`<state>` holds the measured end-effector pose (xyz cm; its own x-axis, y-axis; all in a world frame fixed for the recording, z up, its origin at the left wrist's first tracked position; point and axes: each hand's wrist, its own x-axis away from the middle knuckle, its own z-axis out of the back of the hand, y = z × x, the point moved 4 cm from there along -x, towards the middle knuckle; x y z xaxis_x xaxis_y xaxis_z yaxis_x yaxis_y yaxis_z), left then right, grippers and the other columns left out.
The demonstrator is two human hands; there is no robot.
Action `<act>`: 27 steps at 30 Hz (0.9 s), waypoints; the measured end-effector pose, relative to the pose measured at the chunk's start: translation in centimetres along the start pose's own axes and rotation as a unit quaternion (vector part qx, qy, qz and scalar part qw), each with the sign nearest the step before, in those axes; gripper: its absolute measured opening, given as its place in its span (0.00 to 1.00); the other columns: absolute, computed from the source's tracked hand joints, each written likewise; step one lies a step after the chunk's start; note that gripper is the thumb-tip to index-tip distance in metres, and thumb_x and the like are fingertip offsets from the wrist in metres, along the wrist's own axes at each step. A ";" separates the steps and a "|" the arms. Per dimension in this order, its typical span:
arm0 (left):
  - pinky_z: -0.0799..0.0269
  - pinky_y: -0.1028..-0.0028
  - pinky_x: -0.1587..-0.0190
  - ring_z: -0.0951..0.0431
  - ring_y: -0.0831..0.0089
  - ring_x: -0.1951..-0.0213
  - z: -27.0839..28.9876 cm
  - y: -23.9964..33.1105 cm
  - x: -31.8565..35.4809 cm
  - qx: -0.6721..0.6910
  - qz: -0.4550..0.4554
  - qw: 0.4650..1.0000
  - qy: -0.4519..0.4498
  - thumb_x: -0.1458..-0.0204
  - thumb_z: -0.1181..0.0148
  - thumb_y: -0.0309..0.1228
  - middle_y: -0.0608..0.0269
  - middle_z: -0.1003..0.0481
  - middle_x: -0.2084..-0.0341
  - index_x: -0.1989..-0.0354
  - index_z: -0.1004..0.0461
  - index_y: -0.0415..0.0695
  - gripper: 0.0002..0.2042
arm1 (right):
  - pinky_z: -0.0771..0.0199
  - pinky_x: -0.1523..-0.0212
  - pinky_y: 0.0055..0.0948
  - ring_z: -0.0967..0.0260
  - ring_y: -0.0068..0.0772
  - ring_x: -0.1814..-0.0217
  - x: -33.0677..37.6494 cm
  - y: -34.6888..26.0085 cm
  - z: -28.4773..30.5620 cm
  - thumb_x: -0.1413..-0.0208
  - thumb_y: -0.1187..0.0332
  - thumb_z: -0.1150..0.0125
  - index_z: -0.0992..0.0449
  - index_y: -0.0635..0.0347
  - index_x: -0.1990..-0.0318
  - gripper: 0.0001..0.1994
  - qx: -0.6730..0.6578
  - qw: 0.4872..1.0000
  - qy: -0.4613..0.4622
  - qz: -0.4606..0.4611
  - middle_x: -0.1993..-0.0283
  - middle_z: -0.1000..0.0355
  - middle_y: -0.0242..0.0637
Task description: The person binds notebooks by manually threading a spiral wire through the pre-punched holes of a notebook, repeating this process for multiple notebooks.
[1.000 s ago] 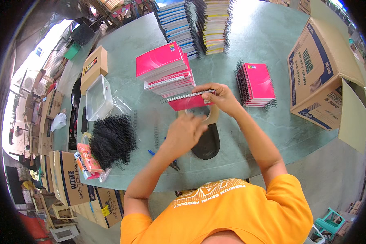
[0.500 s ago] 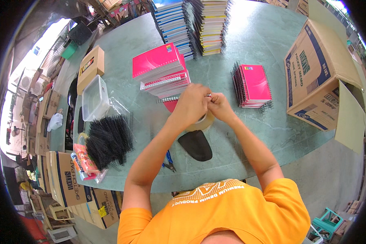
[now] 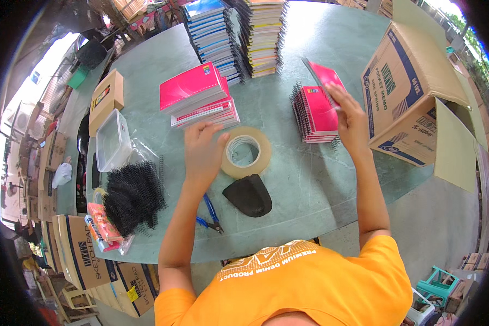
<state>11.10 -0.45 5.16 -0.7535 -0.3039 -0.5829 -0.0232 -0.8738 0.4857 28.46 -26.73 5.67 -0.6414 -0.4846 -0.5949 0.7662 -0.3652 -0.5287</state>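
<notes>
My right hand holds a small pink spiral notebook tilted above a short stack of pink spiral notebooks on the green table. My left hand hovers with fingers spread just below a stack of pink unbound notebooks, next to a roll of clear tape. It holds nothing.
A black pad and blue pliers lie near the front edge. Black spiral coils and a clear plastic tub sit at left. Tall notebook stacks stand at the back. An open cardboard box is at right.
My hands have parted from in front of me. The right hand carried the small pink notebook to the right stack; the left moved down and left toward the tape roll.
</notes>
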 end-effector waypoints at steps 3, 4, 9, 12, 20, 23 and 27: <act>0.35 0.67 0.53 0.30 0.59 0.55 -1.0 -0.8 1.7 0.016 0.014 0.999 -0.025 0.52 0.38 0.32 0.54 0.29 0.60 0.62 0.24 0.43 0.11 | 0.43 0.38 0.36 0.43 0.43 0.36 3.1 0.9 -1.4 0.44 0.73 0.51 0.35 0.49 0.41 0.21 0.192 0.977 -0.080 0.041 0.41 0.35 0.38; 0.35 0.67 0.53 0.30 0.59 0.55 -1.3 -0.8 2.1 0.021 0.012 0.999 -0.024 0.52 0.38 0.32 0.54 0.29 0.60 0.62 0.24 0.42 0.10 | 0.46 0.36 0.37 0.47 0.43 0.34 3.9 1.0 -1.8 0.44 0.70 0.50 0.37 0.48 0.40 0.22 0.238 0.963 -0.111 0.055 0.39 0.37 0.37; 0.34 0.68 0.53 0.29 0.60 0.56 -1.6 -0.4 1.9 0.019 0.000 0.999 -0.037 0.52 0.38 0.31 0.54 0.28 0.61 0.63 0.24 0.42 0.09 | 0.51 0.34 0.40 0.50 0.42 0.32 3.7 1.5 -2.3 0.43 0.63 0.50 0.40 0.49 0.39 0.23 0.197 0.966 -0.163 0.047 0.35 0.43 0.34; 0.34 0.68 0.53 0.29 0.60 0.56 -1.7 -0.6 1.9 0.028 0.000 0.999 -0.034 0.53 0.38 0.31 0.55 0.29 0.61 0.63 0.24 0.42 0.09 | 0.50 0.34 0.41 0.50 0.42 0.32 3.0 0.9 -2.4 0.42 0.63 0.51 0.41 0.51 0.39 0.23 0.166 0.969 -0.173 0.058 0.35 0.43 0.34; 0.35 0.63 0.51 0.30 0.58 0.54 0.0 -2.1 3.4 0.055 0.020 0.997 -0.039 0.54 0.44 0.29 0.59 0.24 0.63 0.64 0.24 0.45 0.09 | 0.49 0.35 0.42 0.49 0.44 0.33 3.2 0.6 -4.2 0.43 0.63 0.48 0.38 0.55 0.41 0.22 0.194 0.965 -0.161 0.066 0.36 0.42 0.37; 0.33 0.62 0.54 0.28 0.54 0.56 2.1 -5.5 5.5 0.054 0.151 0.987 -0.031 0.52 0.46 0.31 0.55 0.25 0.62 0.66 0.23 0.44 0.08 | 0.46 0.37 0.42 0.46 0.46 0.35 2.4 0.3 -3.5 0.45 0.63 0.45 0.34 0.58 0.44 0.21 0.172 0.968 -0.179 0.042 0.39 0.39 0.40; 0.33 0.60 0.60 0.27 0.51 0.62 3.4 -9.7 9.4 -0.072 0.281 0.948 -0.133 0.50 0.44 0.37 0.50 0.26 0.66 0.67 0.26 0.41 0.12 | 0.39 0.41 0.40 0.41 0.47 0.38 -0.6 -2.4 -3.6 0.48 0.66 0.42 0.29 0.60 0.50 0.18 0.111 0.982 -0.129 0.079 0.43 0.34 0.42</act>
<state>2.03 6.46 -2.77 -0.7593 -0.6475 -0.0650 0.5067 -0.6509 0.5654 26.86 -22.69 5.07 -0.5035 -0.7246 -0.4705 0.8640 -0.4186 -0.2800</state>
